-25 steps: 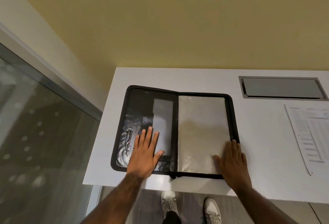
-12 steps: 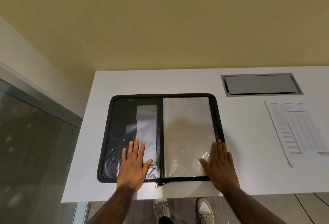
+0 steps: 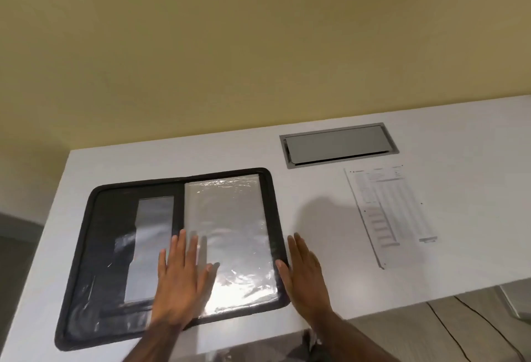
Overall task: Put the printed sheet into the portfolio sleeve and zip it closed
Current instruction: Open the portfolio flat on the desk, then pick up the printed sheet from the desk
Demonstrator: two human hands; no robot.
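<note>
Portfolio under flat left hand.

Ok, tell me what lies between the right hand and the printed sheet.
Nothing: in the head view only bare white desk separates the right hand from the printed sheet.

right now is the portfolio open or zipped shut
Open. The portfolio lies spread flat on the desk, both inner panels showing, its clear sleeve facing up. The sheet lies outside it, to the right.
</note>
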